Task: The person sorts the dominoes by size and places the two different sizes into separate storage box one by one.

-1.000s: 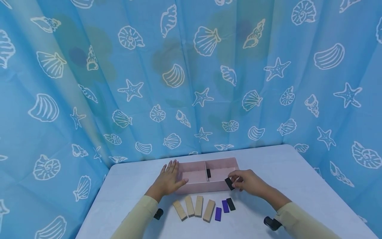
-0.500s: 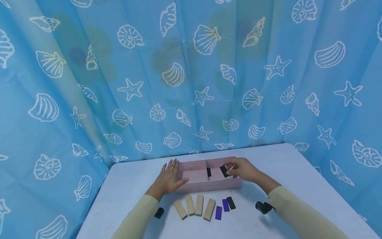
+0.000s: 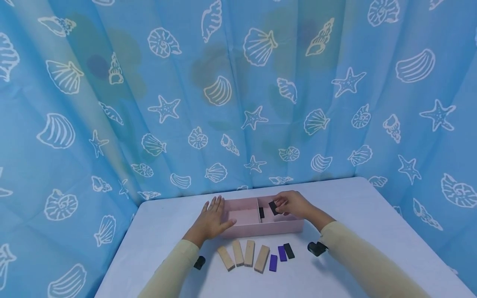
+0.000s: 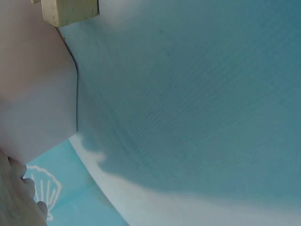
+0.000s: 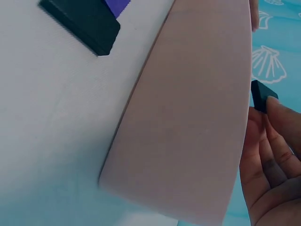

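My right hand [image 3: 294, 204] pinches a black block [image 3: 273, 208] between thumb and fingers, over the right compartment of a pink box [image 3: 261, 229]. In the right wrist view the pinched black block [image 5: 263, 95] shows beyond the box's rim. Another black block [image 3: 261, 212] is in that compartment, against the divider. My left hand [image 3: 210, 219] rests on the box's left end with its fingers straight and thumb over the front rim. Only the fingers of that left hand [image 4: 23, 193] show at the corner of the left wrist view.
In front of the box lie several wooden blocks [image 3: 249, 253], two purple blocks [image 3: 273, 263] and a black block [image 3: 288, 251]. They all lie on a white-covered table [image 3: 335, 207]. A blue curtain with shell prints [image 3: 238, 103] hangs behind it.
My right hand has carried the black block from in front of the box's right side, up and leftward over the right compartment. The left hand has stayed on the box.
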Demonstrator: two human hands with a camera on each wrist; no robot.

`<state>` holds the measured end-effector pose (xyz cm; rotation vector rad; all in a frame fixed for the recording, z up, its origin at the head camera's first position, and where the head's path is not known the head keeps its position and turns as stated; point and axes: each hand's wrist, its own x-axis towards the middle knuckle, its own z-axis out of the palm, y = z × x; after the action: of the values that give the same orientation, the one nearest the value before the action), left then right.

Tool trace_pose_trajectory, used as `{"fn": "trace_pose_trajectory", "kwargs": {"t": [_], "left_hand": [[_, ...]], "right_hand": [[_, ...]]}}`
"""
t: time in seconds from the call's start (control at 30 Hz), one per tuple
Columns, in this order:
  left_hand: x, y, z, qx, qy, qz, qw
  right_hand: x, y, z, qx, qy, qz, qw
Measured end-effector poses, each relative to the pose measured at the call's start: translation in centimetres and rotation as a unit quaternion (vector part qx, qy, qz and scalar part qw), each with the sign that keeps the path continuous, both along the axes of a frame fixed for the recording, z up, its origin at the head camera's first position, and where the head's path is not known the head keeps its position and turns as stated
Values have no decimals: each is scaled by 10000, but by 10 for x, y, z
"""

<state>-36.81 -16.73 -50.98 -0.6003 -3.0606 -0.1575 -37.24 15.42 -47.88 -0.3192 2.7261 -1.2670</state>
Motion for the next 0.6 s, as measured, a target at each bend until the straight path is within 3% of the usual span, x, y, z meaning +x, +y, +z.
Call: {"fn": "trace_pose_trajectory", "kwargs": {"t": [0.6], "left_hand": [[-1, 2, 1, 7, 90, 5, 10000]], "right_hand": [[-19, -23, -6, 63, -397, -167, 9991]]}}
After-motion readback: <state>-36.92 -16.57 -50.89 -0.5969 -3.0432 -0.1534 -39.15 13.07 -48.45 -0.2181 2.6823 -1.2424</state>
